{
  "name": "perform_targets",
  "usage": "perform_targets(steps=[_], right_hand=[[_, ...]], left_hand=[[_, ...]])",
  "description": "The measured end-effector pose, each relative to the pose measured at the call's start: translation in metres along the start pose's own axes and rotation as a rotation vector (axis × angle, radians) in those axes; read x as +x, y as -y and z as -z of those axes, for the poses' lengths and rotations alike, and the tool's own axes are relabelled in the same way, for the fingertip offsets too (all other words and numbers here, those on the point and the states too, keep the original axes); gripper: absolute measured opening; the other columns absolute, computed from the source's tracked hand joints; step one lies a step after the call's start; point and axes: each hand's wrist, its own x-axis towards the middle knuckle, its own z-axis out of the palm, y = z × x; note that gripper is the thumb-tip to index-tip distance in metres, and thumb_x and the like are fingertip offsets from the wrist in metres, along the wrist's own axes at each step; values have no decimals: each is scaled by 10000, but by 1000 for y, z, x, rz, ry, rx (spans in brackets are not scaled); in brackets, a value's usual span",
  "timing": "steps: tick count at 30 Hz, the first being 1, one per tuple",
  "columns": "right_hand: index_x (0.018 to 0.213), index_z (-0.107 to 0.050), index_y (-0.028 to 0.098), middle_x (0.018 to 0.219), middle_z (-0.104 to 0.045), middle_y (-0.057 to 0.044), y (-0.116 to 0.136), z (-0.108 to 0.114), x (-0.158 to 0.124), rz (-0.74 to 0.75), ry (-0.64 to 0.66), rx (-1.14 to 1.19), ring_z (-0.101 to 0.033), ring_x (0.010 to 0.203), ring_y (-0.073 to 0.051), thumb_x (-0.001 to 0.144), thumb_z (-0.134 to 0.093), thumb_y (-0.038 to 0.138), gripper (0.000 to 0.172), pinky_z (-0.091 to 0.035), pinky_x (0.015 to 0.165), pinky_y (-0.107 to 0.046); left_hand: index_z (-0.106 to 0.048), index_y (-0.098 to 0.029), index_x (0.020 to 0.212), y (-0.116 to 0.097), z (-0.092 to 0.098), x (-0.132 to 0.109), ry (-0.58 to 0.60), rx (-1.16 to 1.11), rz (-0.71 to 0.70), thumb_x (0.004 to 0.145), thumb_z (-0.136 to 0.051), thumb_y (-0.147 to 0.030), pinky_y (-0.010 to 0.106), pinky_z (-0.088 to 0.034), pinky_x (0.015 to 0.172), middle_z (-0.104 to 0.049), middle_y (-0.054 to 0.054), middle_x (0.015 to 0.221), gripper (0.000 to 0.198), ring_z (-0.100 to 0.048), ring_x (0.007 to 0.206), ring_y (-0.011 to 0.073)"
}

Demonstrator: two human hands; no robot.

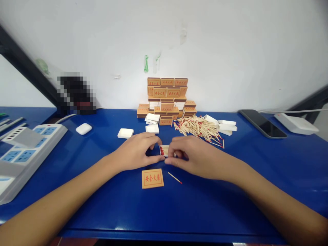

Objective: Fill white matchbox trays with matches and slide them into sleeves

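Observation:
A small white tray of red-tipped matches point(164, 150) lies between my hands on the blue table. My left hand point(139, 150) holds the tray's left end between thumb and fingers. My right hand point(188, 155) is over the tray's right end, its fingers curled and pinched together; whatever they hold is hidden. Nearer to me lies an orange matchbox cover point(153, 178) with red characters, and to its right a single match point(175, 177). A heap of loose matches point(201, 128) is spread beyond my right hand.
Orange matchboxes point(167, 92) are stacked against the wall. White trays point(125, 133) lie left and right of them. A power strip point(33, 150) and a white case point(83, 128) are at left; a phone point(262, 123) and a white box point(296, 123) at right.

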Motion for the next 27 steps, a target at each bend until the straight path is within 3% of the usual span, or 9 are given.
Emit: perform_targets(steps=[3,12,16,21,27], right_hand=[[771,-626,214,772,-641,19,6,-2,-7,-20,141,17,-535,708,-145,924,-772,365,260,-351,644,-295],[869,-624,209,925,-705,-26,10,-2,-13,-10,255,-27,-598,780,-172,1004,-639,242,140,-405,696,-309],[892,-622,210,879,-691,-17,10,2,-11,7,136,84,-584,735,-154,1026,-581,263,149,-406,673,-300],[1091,-704,222,824,-705,10,0,6,-2,-46,-50,263,-587,671,-133,1039,-545,293,181,-409,642,-279],[1037,-753,202,887,-726,-17,-10,2,2,16,-130,115,-606,745,-141,990,-574,194,185,-424,705,-282]], left_hand=[[-696,-202,1086,3,-1,0,3,-7,9,931,-739,-465,320,-457,705,-620,13,862,308,-601,828,192],[-702,-208,1076,3,0,0,0,-12,16,930,-738,-472,318,-445,690,-610,5,849,304,-588,808,184],[-700,-206,1072,3,0,1,3,-8,10,933,-730,-448,319,-450,700,-619,12,852,281,-597,820,191],[-692,-205,1055,3,0,0,3,-1,4,949,-713,-487,308,-437,684,-619,14,857,302,-598,812,191],[-688,-191,1065,2,1,-1,2,0,10,935,-738,-496,311,-445,692,-609,9,852,335,-594,809,189]])
